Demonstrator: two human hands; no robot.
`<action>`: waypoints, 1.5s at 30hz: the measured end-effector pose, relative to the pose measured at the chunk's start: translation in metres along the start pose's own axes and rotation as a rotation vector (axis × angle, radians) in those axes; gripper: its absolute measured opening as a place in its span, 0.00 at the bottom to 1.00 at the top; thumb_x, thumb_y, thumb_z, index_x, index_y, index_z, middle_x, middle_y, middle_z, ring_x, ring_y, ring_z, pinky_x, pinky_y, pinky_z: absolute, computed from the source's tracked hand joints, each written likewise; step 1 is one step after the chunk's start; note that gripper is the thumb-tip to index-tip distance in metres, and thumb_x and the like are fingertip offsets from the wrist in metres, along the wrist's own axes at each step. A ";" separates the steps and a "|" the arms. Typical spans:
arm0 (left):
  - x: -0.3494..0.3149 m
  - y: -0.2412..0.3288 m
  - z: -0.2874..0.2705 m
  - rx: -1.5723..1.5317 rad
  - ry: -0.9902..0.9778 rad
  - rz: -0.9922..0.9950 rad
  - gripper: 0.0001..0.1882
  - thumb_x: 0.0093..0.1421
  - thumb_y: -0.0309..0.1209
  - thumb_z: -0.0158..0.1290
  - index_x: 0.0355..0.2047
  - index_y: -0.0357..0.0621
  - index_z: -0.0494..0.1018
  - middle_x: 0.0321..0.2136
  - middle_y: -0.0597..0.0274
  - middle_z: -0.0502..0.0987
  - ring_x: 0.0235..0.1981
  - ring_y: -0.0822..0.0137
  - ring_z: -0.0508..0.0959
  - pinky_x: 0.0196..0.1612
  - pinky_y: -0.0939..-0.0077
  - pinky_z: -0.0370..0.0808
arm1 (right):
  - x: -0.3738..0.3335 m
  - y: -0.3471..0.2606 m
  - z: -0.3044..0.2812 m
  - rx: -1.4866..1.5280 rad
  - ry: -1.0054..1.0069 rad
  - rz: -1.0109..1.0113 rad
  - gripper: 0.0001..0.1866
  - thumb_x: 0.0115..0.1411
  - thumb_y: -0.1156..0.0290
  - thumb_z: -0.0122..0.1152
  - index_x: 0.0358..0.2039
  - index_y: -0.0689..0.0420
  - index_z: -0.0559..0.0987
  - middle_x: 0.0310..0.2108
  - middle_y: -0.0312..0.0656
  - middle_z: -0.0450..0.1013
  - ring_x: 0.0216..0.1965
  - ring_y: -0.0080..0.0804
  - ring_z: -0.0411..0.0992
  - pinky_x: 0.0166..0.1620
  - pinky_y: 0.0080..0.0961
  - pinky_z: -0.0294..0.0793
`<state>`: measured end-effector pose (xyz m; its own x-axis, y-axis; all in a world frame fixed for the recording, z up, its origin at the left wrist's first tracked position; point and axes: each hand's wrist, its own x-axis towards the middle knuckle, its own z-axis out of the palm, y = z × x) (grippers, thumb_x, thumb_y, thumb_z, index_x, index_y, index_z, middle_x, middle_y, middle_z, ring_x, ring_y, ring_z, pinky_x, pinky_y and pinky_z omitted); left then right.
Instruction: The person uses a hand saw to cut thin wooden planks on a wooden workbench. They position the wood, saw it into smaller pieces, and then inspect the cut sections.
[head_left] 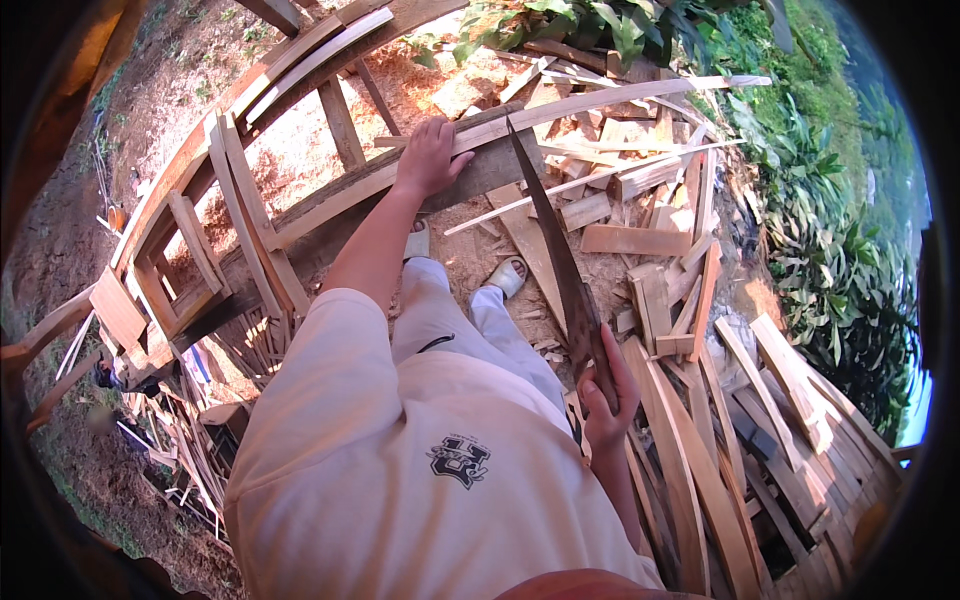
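My right hand point(610, 400) is closed around the wooden handle of a handsaw point(555, 225). The saw's long dark blade tapers away from me, and its tip is beside or over a long pale wooden strip point(620, 95). My left hand point(430, 158) grips that strip from above, fingers over its far edge and thumb stretched along it. Beneath the strip lies a wide greyish plank point(490, 170), like a bench top. The strip runs from the left middle to the far right, its right end sticking out past the plank.
Wood offcuts point(640, 240) cover the ground ahead and to the right. Long boards point(690, 470) are piled at my right side. A wooden frame point(170, 265) with upright pieces stands at the left. Sawdust point(300, 150) lies beyond the plank, and leafy plants point(830, 220) grow at the far right.
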<state>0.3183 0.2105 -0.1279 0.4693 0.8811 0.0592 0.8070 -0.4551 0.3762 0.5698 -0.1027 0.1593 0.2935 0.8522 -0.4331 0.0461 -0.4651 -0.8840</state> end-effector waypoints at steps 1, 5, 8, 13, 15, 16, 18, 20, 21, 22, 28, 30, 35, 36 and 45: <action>0.000 0.000 -0.001 0.057 0.000 -0.004 0.30 0.65 0.53 0.56 0.52 0.38 0.69 0.51 0.49 0.70 0.58 0.51 0.70 0.66 0.53 0.64 | 0.000 0.000 -0.004 0.003 0.011 -0.006 0.40 0.52 0.77 0.54 0.69 0.67 0.66 0.23 0.32 0.69 0.24 0.16 0.63 0.31 0.14 0.64; 0.005 0.018 -0.016 0.155 -0.074 -0.007 0.25 0.64 0.48 0.59 0.48 0.39 0.72 0.46 0.52 0.76 0.57 0.55 0.71 0.66 0.56 0.63 | -0.003 0.007 -0.022 0.018 0.047 -0.085 0.41 0.53 0.78 0.53 0.71 0.67 0.63 0.24 0.30 0.67 0.23 0.14 0.60 0.28 0.12 0.59; 0.007 0.014 -0.020 0.140 -0.178 -0.025 0.24 0.64 0.48 0.60 0.46 0.39 0.71 0.44 0.52 0.78 0.56 0.55 0.73 0.65 0.58 0.65 | -0.004 0.001 -0.027 0.024 0.097 -0.157 0.38 0.56 0.79 0.52 0.70 0.65 0.65 0.24 0.28 0.66 0.22 0.13 0.59 0.27 0.12 0.57; 0.030 0.035 -0.078 0.358 -0.112 0.219 0.22 0.61 0.46 0.62 0.43 0.39 0.73 0.41 0.54 0.78 0.53 0.56 0.75 0.62 0.63 0.69 | 0.003 -0.018 -0.041 -0.138 0.285 -0.295 0.20 0.61 0.87 0.53 0.53 0.63 0.80 0.32 0.37 0.75 0.26 0.15 0.65 0.31 0.16 0.65; 0.042 0.055 -0.143 0.402 -0.069 0.314 0.23 0.60 0.47 0.63 0.42 0.40 0.74 0.40 0.55 0.79 0.52 0.57 0.75 0.61 0.65 0.71 | 0.013 -0.037 -0.059 -0.284 0.260 -0.345 0.18 0.61 0.86 0.53 0.50 0.63 0.81 0.29 0.37 0.75 0.25 0.16 0.66 0.30 0.18 0.65; 0.043 0.061 -0.169 0.425 -0.053 0.352 0.23 0.60 0.47 0.63 0.42 0.40 0.74 0.39 0.55 0.79 0.52 0.58 0.75 0.61 0.66 0.71 | 0.018 -0.050 -0.067 -0.359 0.241 -0.366 0.17 0.61 0.85 0.54 0.49 0.62 0.82 0.28 0.37 0.75 0.24 0.16 0.66 0.29 0.19 0.65; 0.055 0.059 -0.213 0.595 0.055 0.578 0.22 0.61 0.48 0.61 0.40 0.40 0.74 0.36 0.57 0.78 0.49 0.59 0.76 0.59 0.67 0.73 | 0.029 -0.081 -0.082 -0.510 0.262 -0.450 0.17 0.59 0.85 0.56 0.47 0.59 0.84 0.22 0.41 0.73 0.21 0.23 0.69 0.29 0.24 0.67; 0.067 0.081 -0.272 0.725 0.012 0.711 0.19 0.63 0.45 0.59 0.39 0.40 0.74 0.35 0.58 0.78 0.49 0.59 0.76 0.59 0.68 0.74 | 0.050 -0.101 -0.091 -0.530 0.297 -0.666 0.16 0.58 0.82 0.61 0.47 0.56 0.84 0.20 0.44 0.71 0.20 0.30 0.71 0.28 0.27 0.69; 0.068 0.092 -0.299 0.770 0.042 0.765 0.22 0.60 0.49 0.61 0.36 0.41 0.72 0.36 0.61 0.74 0.49 0.60 0.74 0.59 0.68 0.74 | 0.056 -0.116 -0.096 -0.601 0.274 -0.630 0.15 0.58 0.79 0.63 0.47 0.56 0.84 0.20 0.44 0.72 0.20 0.32 0.72 0.28 0.29 0.70; 0.073 0.101 -0.321 0.741 0.062 0.845 0.16 0.60 0.43 0.58 0.35 0.43 0.71 0.35 0.62 0.74 0.48 0.61 0.75 0.58 0.68 0.74 | 0.061 -0.130 -0.101 -0.681 0.256 -0.591 0.15 0.58 0.77 0.66 0.47 0.55 0.85 0.20 0.44 0.73 0.20 0.35 0.73 0.29 0.31 0.71; 0.062 0.200 -0.434 0.909 0.247 1.172 0.07 0.58 0.33 0.55 0.35 0.46 0.72 0.34 0.65 0.72 0.46 0.67 0.76 0.53 0.67 0.76 | 0.088 -0.182 -0.105 -0.923 0.130 -0.704 0.26 0.53 0.51 0.78 0.48 0.53 0.85 0.22 0.42 0.76 0.23 0.39 0.76 0.31 0.39 0.74; 0.049 0.239 -0.452 0.977 0.341 1.291 0.07 0.58 0.34 0.56 0.35 0.47 0.73 0.34 0.67 0.72 0.45 0.69 0.76 0.53 0.66 0.77 | 0.090 -0.181 -0.105 -0.835 0.040 -0.721 0.32 0.46 0.48 0.82 0.46 0.57 0.86 0.15 0.38 0.67 0.17 0.31 0.67 0.27 0.34 0.68; 0.052 0.298 -0.453 0.833 0.368 1.405 0.06 0.61 0.36 0.56 0.31 0.52 0.71 0.33 0.69 0.72 0.43 0.72 0.76 0.50 0.65 0.77 | 0.059 -0.179 -0.107 -0.753 -0.048 -0.762 0.20 0.53 0.56 0.78 0.40 0.56 0.87 0.15 0.39 0.67 0.17 0.30 0.67 0.26 0.32 0.66; 0.056 0.302 -0.452 0.830 0.354 1.420 0.06 0.61 0.36 0.56 0.31 0.52 0.71 0.33 0.69 0.72 0.42 0.71 0.76 0.50 0.63 0.77 | 0.041 -0.190 -0.109 -0.823 -0.091 -0.608 0.19 0.56 0.54 0.75 0.42 0.55 0.87 0.24 0.44 0.78 0.26 0.39 0.78 0.34 0.36 0.76; 0.080 0.377 -0.391 0.374 0.720 1.167 0.28 0.60 0.37 0.62 0.57 0.38 0.69 0.54 0.51 0.69 0.64 0.51 0.67 0.72 0.47 0.57 | 0.058 -0.165 -0.181 -0.694 0.039 -0.448 0.11 0.65 0.67 0.65 0.44 0.57 0.86 0.35 0.50 0.83 0.36 0.37 0.83 0.41 0.34 0.78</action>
<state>0.5206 0.1600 0.3803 0.7308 -0.1968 0.6537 0.1889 -0.8619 -0.4706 0.7522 -0.0195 0.3118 0.1391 0.9891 -0.0474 0.7419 -0.1358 -0.6566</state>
